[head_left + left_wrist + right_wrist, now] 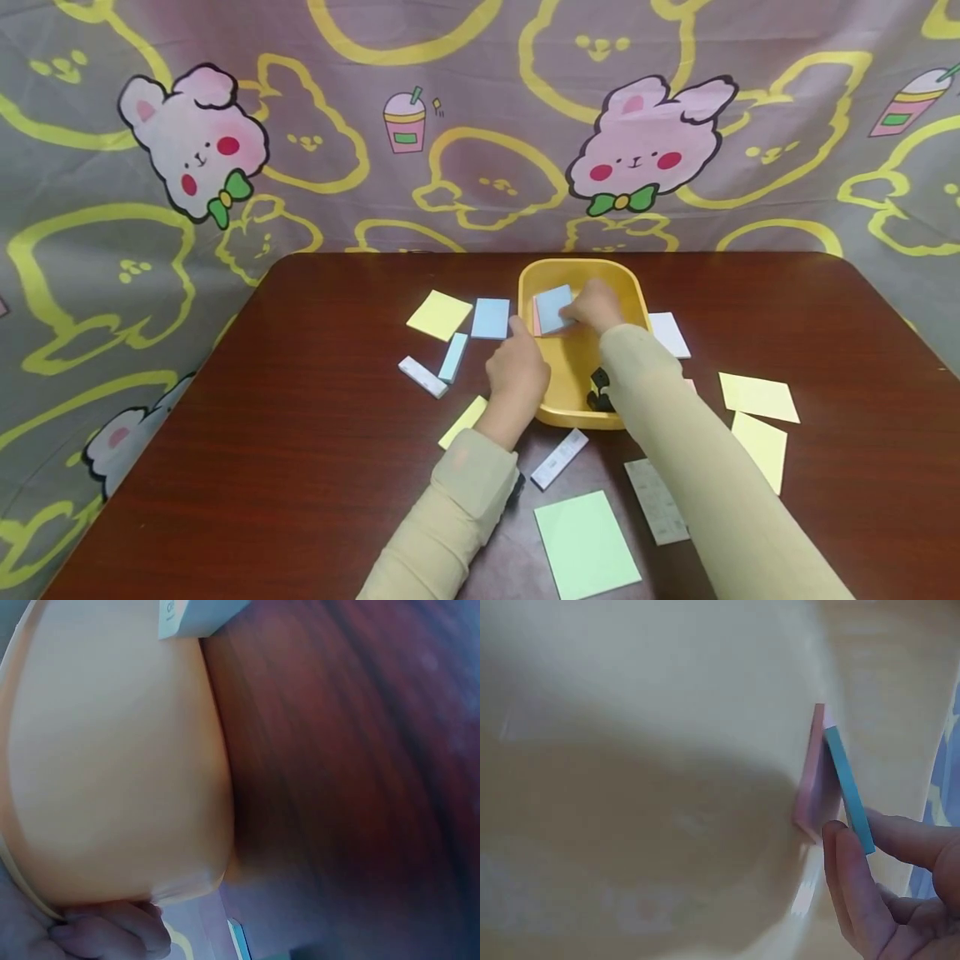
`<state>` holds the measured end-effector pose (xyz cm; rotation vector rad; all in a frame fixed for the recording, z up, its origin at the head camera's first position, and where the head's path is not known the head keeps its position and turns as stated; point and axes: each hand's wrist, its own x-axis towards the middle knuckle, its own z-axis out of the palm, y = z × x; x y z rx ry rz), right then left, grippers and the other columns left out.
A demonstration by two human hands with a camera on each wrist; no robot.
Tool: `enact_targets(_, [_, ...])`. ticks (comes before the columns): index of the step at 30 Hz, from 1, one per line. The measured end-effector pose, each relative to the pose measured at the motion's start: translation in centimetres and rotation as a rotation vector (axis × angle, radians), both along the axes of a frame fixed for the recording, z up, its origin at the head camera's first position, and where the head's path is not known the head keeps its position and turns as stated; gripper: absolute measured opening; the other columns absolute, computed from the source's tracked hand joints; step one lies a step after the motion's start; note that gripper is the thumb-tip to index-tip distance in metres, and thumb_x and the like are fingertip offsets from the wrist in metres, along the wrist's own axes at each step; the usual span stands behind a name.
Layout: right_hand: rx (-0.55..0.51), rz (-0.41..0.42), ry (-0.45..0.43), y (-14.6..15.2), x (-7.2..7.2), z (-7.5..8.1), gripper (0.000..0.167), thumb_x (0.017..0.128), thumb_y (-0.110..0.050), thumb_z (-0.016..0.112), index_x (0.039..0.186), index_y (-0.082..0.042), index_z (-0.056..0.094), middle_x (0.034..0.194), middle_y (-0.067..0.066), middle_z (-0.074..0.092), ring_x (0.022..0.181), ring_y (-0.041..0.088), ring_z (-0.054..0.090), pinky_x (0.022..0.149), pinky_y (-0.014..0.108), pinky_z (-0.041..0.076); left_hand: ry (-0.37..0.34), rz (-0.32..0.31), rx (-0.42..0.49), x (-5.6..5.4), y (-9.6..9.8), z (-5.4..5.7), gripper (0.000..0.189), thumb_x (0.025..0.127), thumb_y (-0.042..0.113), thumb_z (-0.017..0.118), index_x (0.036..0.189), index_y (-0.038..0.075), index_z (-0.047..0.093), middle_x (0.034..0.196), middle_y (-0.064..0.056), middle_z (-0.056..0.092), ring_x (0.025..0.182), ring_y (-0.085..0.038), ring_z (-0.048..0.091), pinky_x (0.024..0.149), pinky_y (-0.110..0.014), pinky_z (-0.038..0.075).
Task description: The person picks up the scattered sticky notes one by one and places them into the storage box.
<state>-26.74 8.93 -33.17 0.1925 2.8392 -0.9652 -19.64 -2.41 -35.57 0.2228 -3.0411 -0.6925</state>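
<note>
A yellow plastic basket (570,419) stands on the table between both hands. My left hand (517,371) grips its left rim; in the left wrist view the fingers (112,930) curl at the basket's edge. Inside the basket, my right hand (596,306) pinches a blue sticky-note pad (553,308) between thumb and fingers. A pink sticky-note pad (810,784) stands on edge beside the blue pad (847,784), their top ends touching, near the basket wall. The right forearm hides part of the basket's right side.
Left of the basket lie a yellow pad (439,315), another blue pad (491,318) and narrow strips (422,377). A green pad (587,546) and a greyish pad (656,517) lie in front. Yellow pads (759,397) and a white pad (670,335) are on the right.
</note>
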Motion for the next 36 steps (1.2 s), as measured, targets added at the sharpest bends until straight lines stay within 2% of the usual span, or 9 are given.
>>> enact_targets(5, [-0.027,-0.005,-0.001,0.4,-0.1,-0.8,0.022,0.079,-0.016,0.071,0.08,0.005,0.064,0.062,0.003,0.053,0.064,0.018,0.046,0.064,0.027,0.038,-0.005,-0.002,0.003,0.0,0.0,0.1,0.039,0.084,0.012,0.064,0.114,0.005,0.041,0.083,-0.014,0.07,0.073,-0.028,0.069,0.06,-0.039,0.052])
enact_targets(8, [-0.037,0.001,-0.001,0.5,-0.3,-1.1,0.021,0.079,-0.017,0.071,0.075,0.003,0.066,0.054,0.0,0.055,0.059,0.015,0.047,0.06,0.025,0.037,-0.009,0.0,-0.002,0.1,0.0,0.1,0.039,0.084,0.012,0.064,0.115,0.005,0.041,0.083,-0.014,0.07,0.074,-0.028,0.069,0.061,-0.039,0.052])
enact_targets(13, [-0.018,0.017,-0.013,0.5,-0.5,-1.4,0.023,0.08,-0.018,0.07,0.069,0.002,0.066,0.05,-0.001,0.055,0.054,0.013,0.046,0.058,0.025,0.036,-0.013,0.002,-0.002,0.1,0.0,0.1,0.04,0.084,0.013,0.064,0.115,0.005,0.041,0.084,-0.015,0.071,0.074,-0.029,0.069,0.061,-0.04,0.052])
enact_targets(20, [0.037,0.085,-0.037,0.6,-0.7,-1.6,0.035,0.083,-0.021,0.068,0.052,-0.005,0.061,0.044,-0.003,0.046,0.049,0.011,0.045,0.058,0.023,0.037,-0.023,0.0,-0.005,0.1,0.1,0.1,0.039,0.084,0.013,0.065,0.114,0.005,0.04,0.083,-0.015,0.07,0.074,-0.029,0.069,0.06,-0.039,0.051])
enact_targets(36, [0.035,0.105,-0.073,0.5,-0.9,-1.7,0.042,0.085,-0.021,0.067,0.048,-0.01,0.049,0.043,-0.004,0.042,0.047,0.01,0.042,0.058,0.024,0.037,-0.034,-0.003,-0.005,0.0,0.0,0.2,0.041,0.084,0.013,0.065,0.116,0.006,0.04,0.082,-0.014,0.07,0.071,-0.028,0.068,0.059,-0.039,0.051])
